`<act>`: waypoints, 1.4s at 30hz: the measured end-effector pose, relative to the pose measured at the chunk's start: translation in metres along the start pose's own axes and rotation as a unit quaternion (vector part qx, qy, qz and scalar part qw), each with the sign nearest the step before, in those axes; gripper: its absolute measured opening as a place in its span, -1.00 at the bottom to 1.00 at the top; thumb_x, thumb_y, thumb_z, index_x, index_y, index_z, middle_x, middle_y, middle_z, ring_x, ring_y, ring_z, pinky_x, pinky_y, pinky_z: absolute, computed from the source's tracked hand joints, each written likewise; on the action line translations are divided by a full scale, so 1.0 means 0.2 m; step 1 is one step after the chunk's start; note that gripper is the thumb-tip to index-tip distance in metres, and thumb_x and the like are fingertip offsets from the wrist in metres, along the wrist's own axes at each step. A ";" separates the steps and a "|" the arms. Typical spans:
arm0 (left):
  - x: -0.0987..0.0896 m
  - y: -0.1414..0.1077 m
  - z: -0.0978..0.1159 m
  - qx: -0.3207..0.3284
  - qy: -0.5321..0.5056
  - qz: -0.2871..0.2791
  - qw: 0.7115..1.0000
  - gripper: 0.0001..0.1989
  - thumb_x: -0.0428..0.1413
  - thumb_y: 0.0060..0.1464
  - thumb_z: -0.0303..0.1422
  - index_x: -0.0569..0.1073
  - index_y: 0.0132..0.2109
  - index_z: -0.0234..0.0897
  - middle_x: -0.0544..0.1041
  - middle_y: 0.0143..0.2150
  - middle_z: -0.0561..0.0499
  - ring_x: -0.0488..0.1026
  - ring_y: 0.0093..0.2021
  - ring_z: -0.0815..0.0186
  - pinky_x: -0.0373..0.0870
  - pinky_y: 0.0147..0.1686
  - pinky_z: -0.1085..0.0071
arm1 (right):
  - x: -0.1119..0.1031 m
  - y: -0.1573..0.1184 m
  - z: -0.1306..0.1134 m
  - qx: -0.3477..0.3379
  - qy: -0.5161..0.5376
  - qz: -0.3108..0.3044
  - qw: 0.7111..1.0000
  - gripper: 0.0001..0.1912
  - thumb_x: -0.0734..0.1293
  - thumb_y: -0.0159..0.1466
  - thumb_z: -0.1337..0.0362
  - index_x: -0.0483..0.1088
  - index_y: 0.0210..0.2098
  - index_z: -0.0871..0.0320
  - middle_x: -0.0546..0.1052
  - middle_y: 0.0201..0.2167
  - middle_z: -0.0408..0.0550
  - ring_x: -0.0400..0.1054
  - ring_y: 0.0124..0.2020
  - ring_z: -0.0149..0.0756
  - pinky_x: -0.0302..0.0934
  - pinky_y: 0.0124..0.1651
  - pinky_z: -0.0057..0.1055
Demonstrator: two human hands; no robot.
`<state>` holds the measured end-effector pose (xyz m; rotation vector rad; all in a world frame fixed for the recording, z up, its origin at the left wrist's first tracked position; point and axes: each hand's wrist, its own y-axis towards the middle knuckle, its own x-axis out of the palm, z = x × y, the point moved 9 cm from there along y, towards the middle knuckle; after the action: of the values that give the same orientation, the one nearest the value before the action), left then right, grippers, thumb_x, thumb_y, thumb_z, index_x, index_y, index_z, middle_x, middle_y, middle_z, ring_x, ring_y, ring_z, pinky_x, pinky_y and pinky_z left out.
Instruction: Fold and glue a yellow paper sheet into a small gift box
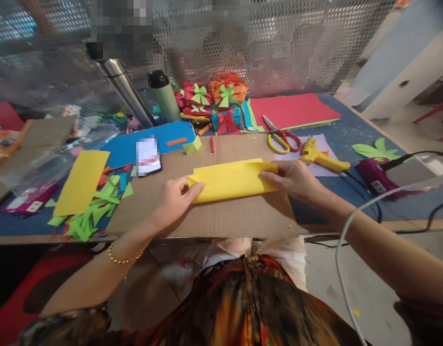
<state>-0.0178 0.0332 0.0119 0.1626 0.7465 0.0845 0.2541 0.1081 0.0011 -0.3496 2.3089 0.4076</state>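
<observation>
A folded sheet of yellow paper (232, 181) is held between my two hands, just over a piece of brown cardboard (221, 223). My left hand (178, 199) pinches its left end, thumb on top and fingers beneath. At the other end, my right hand (291, 178) grips the paper in the same way. The fingers under the sheet are partly hidden. Beyond the paper lie a small red strip (212, 144) and a folded green piece (193, 145). Red-and-yellow scissors (282, 137) and a yellow glue gun (324, 157) rest near my right hand.
Green paper scraps (94, 209), a yellow sheet (82, 182) and a phone (149, 156) lie on the left. Behind stand a green bottle (165, 96), a metal pole (129, 91) and small paper baskets (228, 91). Red sheets (295, 110) lie back right; a white cable (340, 269) crosses my right arm.
</observation>
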 end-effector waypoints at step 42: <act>0.05 0.18 -0.05 -0.014 0.196 -0.026 0.980 -0.66 -0.04 0.31 -0.20 0.44 0.12 -0.19 0.31 -0.50 0.15 0.35 -0.48 0.31 0.21 -0.39 0.37 | 0.03 0.08 0.09 0.037 -0.153 0.069 0.985 -0.56 0.22 0.29 0.12 0.27 0.09 0.19 0.48 -0.53 -0.16 0.38 -0.50 -0.24 0.01 -0.47 -0.38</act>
<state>-0.0175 0.0703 0.0042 0.0992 1.1416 0.0773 0.2556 0.1298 -0.0125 -0.0834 2.0460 0.4120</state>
